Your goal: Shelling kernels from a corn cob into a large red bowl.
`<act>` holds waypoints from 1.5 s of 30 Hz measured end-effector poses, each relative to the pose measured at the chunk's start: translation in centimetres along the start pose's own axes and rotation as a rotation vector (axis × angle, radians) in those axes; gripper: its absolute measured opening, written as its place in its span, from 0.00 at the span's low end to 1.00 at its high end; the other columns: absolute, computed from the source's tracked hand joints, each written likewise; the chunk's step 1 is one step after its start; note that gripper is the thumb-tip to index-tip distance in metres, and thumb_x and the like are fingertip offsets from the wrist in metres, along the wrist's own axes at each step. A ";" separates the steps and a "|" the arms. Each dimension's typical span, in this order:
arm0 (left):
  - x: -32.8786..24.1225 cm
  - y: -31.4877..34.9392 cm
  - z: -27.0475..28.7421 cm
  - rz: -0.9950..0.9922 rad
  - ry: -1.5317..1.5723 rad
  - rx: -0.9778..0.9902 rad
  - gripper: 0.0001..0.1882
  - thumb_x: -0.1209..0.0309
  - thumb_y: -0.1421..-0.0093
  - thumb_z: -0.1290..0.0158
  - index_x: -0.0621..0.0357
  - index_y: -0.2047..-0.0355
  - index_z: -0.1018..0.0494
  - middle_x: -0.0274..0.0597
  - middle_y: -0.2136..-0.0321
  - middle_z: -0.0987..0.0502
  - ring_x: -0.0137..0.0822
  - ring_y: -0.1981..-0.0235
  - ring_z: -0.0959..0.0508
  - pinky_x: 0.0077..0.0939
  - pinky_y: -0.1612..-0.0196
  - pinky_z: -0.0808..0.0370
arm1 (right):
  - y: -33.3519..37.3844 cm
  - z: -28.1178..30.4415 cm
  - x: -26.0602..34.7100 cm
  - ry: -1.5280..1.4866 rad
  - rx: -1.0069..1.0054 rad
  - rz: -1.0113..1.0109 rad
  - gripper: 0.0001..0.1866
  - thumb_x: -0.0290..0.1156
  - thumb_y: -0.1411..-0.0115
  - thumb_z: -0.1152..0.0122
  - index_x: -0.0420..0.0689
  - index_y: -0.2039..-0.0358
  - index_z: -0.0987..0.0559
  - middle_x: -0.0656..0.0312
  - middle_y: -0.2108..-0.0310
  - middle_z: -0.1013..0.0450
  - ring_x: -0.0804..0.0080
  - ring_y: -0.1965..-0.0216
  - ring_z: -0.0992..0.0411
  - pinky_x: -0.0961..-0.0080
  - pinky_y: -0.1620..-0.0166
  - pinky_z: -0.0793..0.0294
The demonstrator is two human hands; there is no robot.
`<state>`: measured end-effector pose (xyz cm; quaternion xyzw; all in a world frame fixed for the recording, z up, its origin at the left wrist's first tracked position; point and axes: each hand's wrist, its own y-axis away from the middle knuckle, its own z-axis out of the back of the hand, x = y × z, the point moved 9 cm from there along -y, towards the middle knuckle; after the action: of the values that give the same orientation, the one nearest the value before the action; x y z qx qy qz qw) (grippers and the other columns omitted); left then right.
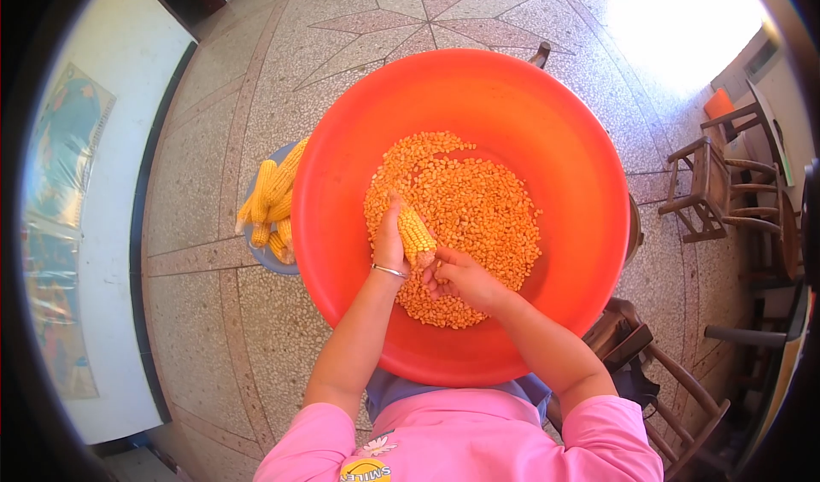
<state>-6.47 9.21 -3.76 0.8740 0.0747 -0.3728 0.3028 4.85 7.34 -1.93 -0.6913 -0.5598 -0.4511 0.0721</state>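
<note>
An ear of corn (413,233) is held over a big red-orange basin (564,166), with my left hand (389,241) wrapped round its left side. Yellow kernels still cover most of the cob; its lower end looks pale and bare. My right hand (457,274) is at that lower end, fingers curled in against it. Whether a loose kernel is between those fingers is too small to tell. Beneath both hands, loose corn kernels (478,213) spread in a thick layer over the basin's bottom. A metal bracelet (389,271) circles my left wrist.
Left of the basin, a blue-grey bowl (275,262) on the floor holds several whole ears of corn (272,187). Wooden chairs (705,187) stand along the right side, and another chair (683,388) is close at my right. A white wall (128,183) runs down the left.
</note>
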 end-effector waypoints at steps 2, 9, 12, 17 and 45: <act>0.1 0.0 -0.1 0.006 0.013 0.017 0.21 0.50 0.40 0.57 0.57 0.62 0.36 0.42 0.76 0.28 0.37 0.78 0.25 0.29 0.74 0.25 | -0.1 -0.1 0.2 -0.041 -0.004 0.018 0.14 0.39 0.39 0.51 0.41 0.60 0.32 0.64 0.70 0.34 0.78 0.71 0.33 0.78 0.65 0.28; 0.5 -0.1 -0.4 -0.063 -0.082 0.060 0.19 0.51 0.40 0.57 0.55 0.63 0.36 0.41 0.76 0.29 0.37 0.78 0.25 0.29 0.74 0.25 | -0.4 1.0 -0.5 0.070 -0.096 0.002 0.18 0.46 0.40 0.48 0.43 0.63 0.33 0.65 0.71 0.34 0.79 0.71 0.33 0.79 0.68 0.28; 0.6 0.5 -1.0 0.001 -0.007 0.053 0.20 0.50 0.41 0.56 0.55 0.63 0.35 0.41 0.76 0.29 0.37 0.77 0.25 0.29 0.74 0.25 | -0.4 0.9 0.1 0.171 -0.088 0.073 0.18 0.46 0.40 0.48 0.43 0.63 0.34 0.65 0.71 0.34 0.79 0.72 0.33 0.81 0.69 0.28; 0.5 0.4 -1.0 0.014 0.026 0.048 0.21 0.49 0.42 0.54 0.55 0.64 0.35 0.41 0.76 0.29 0.36 0.78 0.25 0.30 0.75 0.25 | -0.3 0.5 0.4 0.160 -0.091 0.096 0.17 0.44 0.39 0.48 0.42 0.61 0.34 0.65 0.71 0.34 0.78 0.71 0.33 0.80 0.68 0.28; 0.1 0.1 -1.1 0.014 0.136 0.112 0.19 0.51 0.42 0.55 0.54 0.64 0.35 0.41 0.74 0.27 0.37 0.77 0.24 0.29 0.73 0.24 | -0.6 1.4 -0.6 -0.153 -0.086 -0.004 0.11 0.30 0.40 0.56 0.39 0.59 0.31 0.60 0.70 0.33 0.73 0.70 0.33 0.75 0.67 0.28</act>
<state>-5.65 9.76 -3.18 0.9133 0.0680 -0.3139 0.2503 5.16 7.96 -3.43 -0.7252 -0.5451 -0.4206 -0.0016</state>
